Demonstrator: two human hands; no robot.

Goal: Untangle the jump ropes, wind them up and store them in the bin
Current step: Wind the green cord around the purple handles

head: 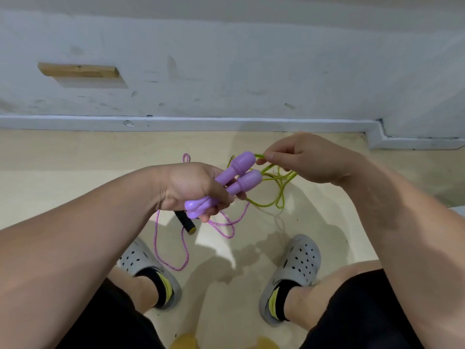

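Forearms [75,248] nearest; left hand [186,187] grips purple handles [241,172], right hand [307,159] pinches green rope [259,155].

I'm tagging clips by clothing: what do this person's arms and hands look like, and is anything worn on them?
The left forearm and right forearm are bare, with no sleeves in view. The left hand and right hand are ungloved; no watch, ring or band shows.

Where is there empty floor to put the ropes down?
The floor is bare at left, between the baseboard and the left hand, and in the strip between the baseboard and the right hand. The middle is crowded: pink rope, green rope and a black handle hang near the grey shoes.
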